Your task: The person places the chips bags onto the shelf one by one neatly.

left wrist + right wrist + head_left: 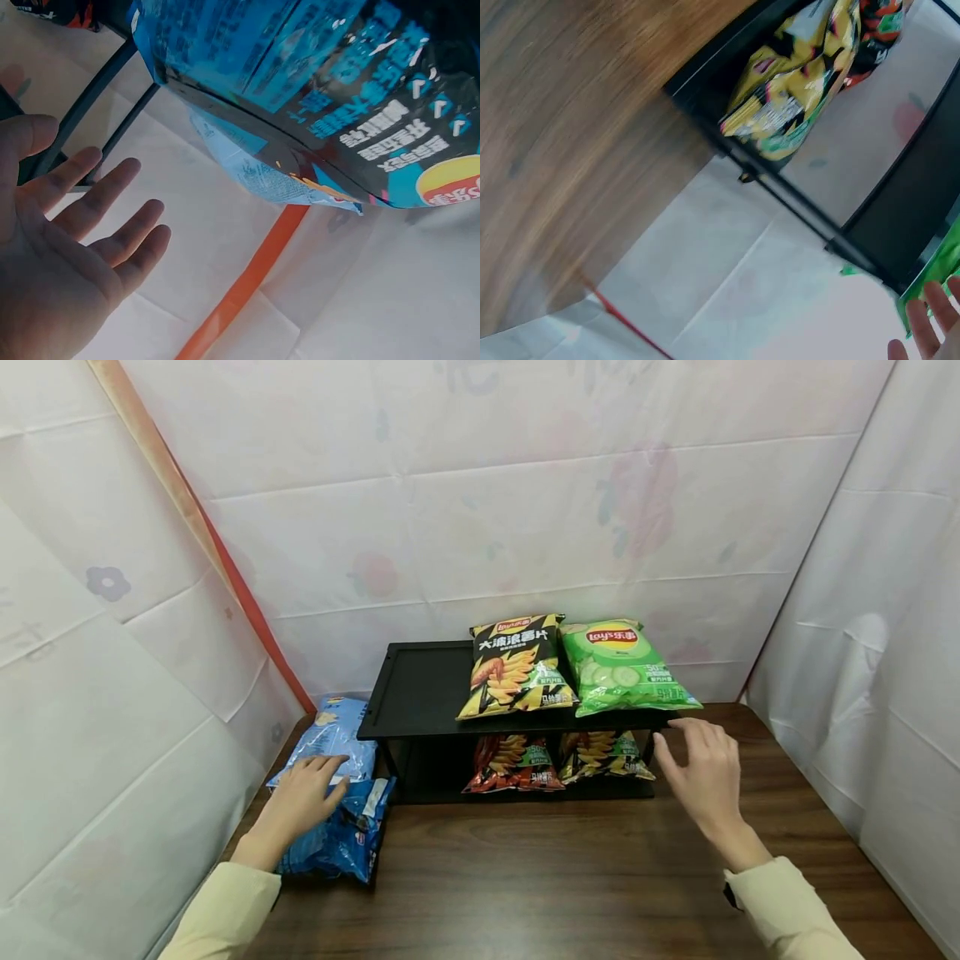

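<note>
My left hand (302, 799) hovers over two blue chip bags at the table's left side, fingers spread and holding nothing. Of these, the darker blue bag (351, 835) lies nearer, the light blue bag (341, 737) behind it. Beside the right end of a black two-tier shelf (420, 689), my right hand (705, 770) is raised with loose fingers and nothing in it. On the top tier, a black-and-yellow chip bag (517, 668) leans next to a green chip bag (624, 668). Below stand a red chip bag (514, 764) and another black-and-yellow bag (602, 755).
The shelf stands on a brown wooden table (510, 877). White printed cloth (487, 527) hangs behind and on both sides. An orange-red strip (247, 602) runs down the left corner. The shelf's thin side posts (802, 202) show in the right wrist view.
</note>
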`<state>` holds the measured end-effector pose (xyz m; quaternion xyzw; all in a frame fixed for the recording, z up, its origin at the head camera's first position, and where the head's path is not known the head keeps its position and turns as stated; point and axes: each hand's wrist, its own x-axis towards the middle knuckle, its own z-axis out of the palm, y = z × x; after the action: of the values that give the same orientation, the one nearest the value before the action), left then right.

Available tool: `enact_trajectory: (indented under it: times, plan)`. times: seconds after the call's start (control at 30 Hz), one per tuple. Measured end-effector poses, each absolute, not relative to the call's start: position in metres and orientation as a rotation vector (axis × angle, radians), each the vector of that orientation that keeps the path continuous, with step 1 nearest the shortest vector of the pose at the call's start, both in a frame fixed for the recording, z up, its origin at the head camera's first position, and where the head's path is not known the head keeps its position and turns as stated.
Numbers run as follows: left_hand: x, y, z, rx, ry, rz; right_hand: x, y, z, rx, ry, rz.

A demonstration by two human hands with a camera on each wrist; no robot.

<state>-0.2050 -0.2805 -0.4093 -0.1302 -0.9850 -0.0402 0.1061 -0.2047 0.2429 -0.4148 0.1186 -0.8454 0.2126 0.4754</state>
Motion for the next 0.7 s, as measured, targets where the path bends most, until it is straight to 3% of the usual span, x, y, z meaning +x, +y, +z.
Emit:
enact_trajectory:
  times: [0.7]
  plan:
    - [-0.170,-0.296,-0.433,-0.565,-3.020,-0.105,-0.223,0.264,-0.422,0.134,-2.370,0.565]
